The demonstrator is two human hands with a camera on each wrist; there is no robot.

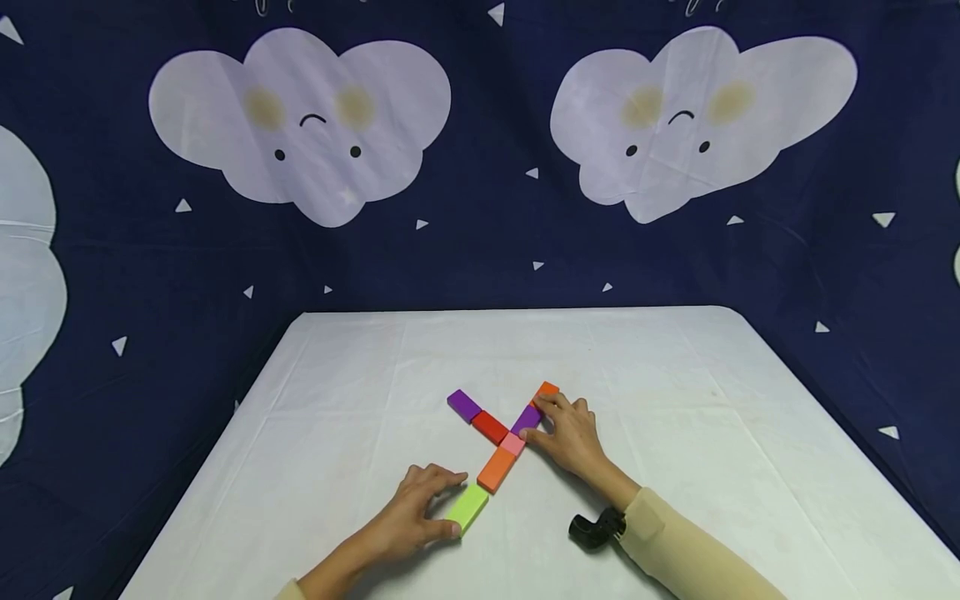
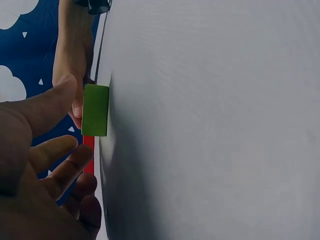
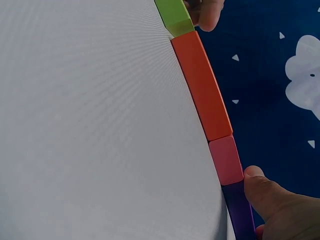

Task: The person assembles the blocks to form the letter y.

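Note:
My left hand (image 1: 408, 515) is beside a lime green block (image 1: 467, 508), its thumb by the block's near end and its index fingertip close to the far end. My right hand (image 1: 573, 433) touches the other end of the row. Its thumb rests against a purple block (image 3: 240, 212), and its index fingertip lies at an orange block (image 1: 546, 388), partly covering it. Between the hands are another orange block (image 1: 497, 470) and a small pink block (image 1: 513, 444). From the pink one, a red block (image 1: 490, 427) and a second purple block (image 1: 464, 406) branch off to the far left.
The blocks lie flat on a white-covered table (image 1: 337, 375). A dark blue cloth (image 1: 480, 250) with clouds and triangles hangs behind and around it. A black device (image 1: 596, 530) is on my right wrist, close above the table.

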